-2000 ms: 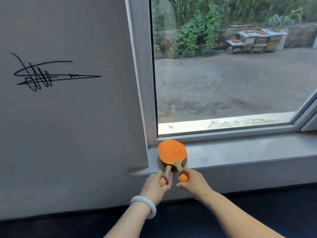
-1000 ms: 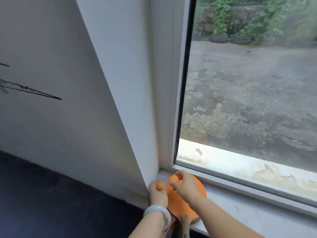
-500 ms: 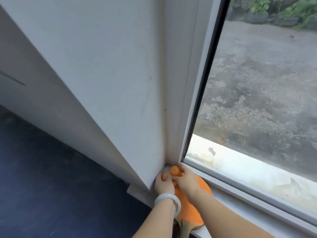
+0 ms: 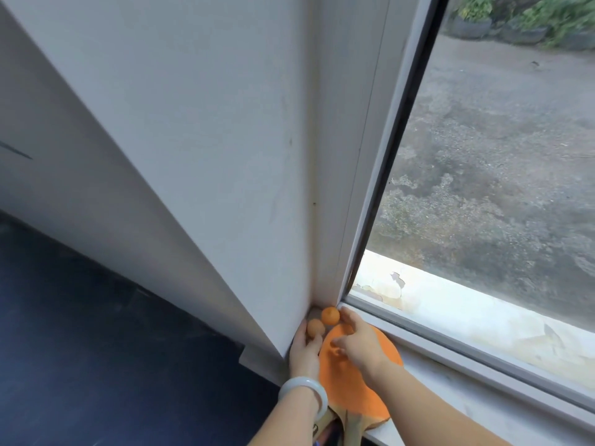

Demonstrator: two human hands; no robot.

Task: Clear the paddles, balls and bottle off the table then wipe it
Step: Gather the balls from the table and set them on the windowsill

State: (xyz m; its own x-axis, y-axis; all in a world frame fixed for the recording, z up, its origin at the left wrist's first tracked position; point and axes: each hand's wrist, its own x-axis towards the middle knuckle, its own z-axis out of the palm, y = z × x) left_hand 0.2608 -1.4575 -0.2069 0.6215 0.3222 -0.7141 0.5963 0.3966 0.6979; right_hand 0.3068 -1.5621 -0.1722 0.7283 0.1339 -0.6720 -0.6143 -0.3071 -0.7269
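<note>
Two orange balls sit in the corner of the white windowsill [image 4: 428, 378]. The far ball [image 4: 330, 315] lies free against the window frame. The near ball [image 4: 315, 327] is at the tips of my left hand [image 4: 304, 354], held between thumb and fingers beside the wall. My right hand [image 4: 357, 346] hovers over the orange paddle [image 4: 351, 394] with fingers spread, its index finger just right of the far ball. The paddle lies flat on the sill with its handle [image 4: 352, 429] towards me. A second paddle's handle [image 4: 325, 428] shows under it. No bottle or table is in view.
The white wall reveal [image 4: 225, 188] rises directly left of the balls. The window glass [image 4: 483, 172] and its frame [image 4: 450, 342] close off the sill's far side. Dark blue floor [image 4: 96, 349] lies below on the left. A pale bangle [image 4: 304, 392] circles my left wrist.
Both hands moved from the paddle handles to the sill's corner, carrying the balls. My right hand has let go of its ball, which now rests by the frame.
</note>
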